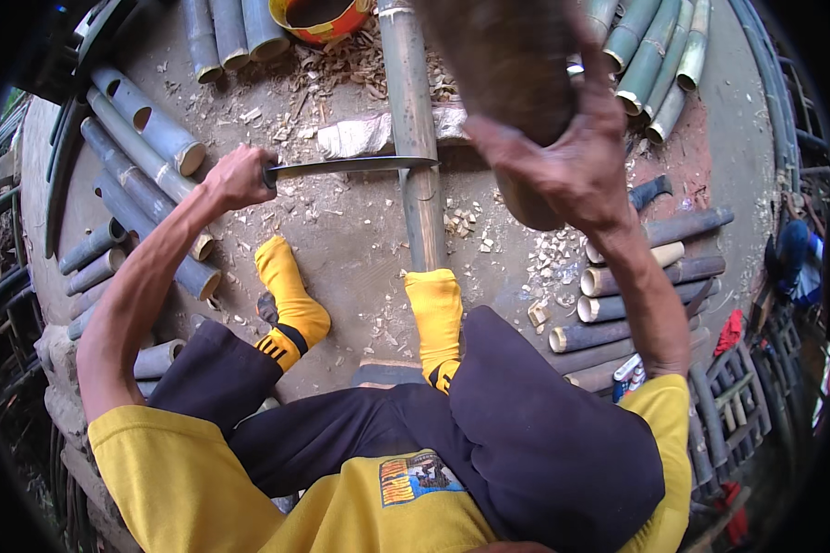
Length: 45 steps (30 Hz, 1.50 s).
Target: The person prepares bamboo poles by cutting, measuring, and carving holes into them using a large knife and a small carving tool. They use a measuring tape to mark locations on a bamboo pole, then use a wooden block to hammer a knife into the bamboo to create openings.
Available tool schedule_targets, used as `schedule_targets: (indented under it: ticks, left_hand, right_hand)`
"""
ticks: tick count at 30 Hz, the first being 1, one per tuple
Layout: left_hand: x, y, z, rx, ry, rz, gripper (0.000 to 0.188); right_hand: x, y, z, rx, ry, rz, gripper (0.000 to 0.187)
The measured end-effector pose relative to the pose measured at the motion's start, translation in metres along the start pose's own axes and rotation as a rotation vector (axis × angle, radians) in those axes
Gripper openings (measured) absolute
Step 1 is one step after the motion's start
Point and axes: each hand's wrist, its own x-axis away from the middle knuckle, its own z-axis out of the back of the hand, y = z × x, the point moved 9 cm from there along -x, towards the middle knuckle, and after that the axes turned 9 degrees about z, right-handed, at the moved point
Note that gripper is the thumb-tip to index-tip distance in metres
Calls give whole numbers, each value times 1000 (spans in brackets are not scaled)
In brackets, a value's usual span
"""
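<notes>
My left hand (237, 177) is closed round the dark handle of a long knife (350, 166), at the left of the middle. The blade points right, its far end lying against a bamboo pole (419, 124). A pale, chipped piece of wood (355, 136) lies crosswise under the pole. On the right, my right hand (581, 175) grips a thick brown wooden block (512, 83), smeared by motion and held up toward the camera. My foot in a yellow sock (435, 309) rests at the pole's near end.
Cut bamboo tubes (148, 175) lie at the left, with more tubes (650, 276) on the right and poles (659, 55) at the far right. A red and yellow bucket (327, 32) stands at the back. Wood chips (558, 263) litter the floor. My other yellow sock (290, 295) is at left.
</notes>
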Motion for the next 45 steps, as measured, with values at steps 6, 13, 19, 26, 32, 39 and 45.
schedule_targets:
  ticks: [6,13,19,26,32,39,45]
  left_hand:
    - [-10,13,-6,7,-17,-79,22]
    - [-9,12,-7,110,-16,-155,16]
    - [54,14,-12,-15,581,-242,12]
    - [102,71,-49,-1,527,-406,19]
    - [63,37,-48,-80,600,-222,14]
    - [43,28,-49,70,385,-114,14]
    - [44,-18,-46,483,408,8,18]
  right_hand:
    - [112,105,-73,89,-555,-499,91]
    - [82,56,-43,-50,-114,-267,96]
    - [129,86,-43,39,-369,-664,97]
    - [174,82,18,154,-46,-674,99]
    - [213,79,7,127,-77,-780,100]
    - [234,67,-3,146,-51,-756,100]
    - [249,64,-7,97,-1,-806,100]
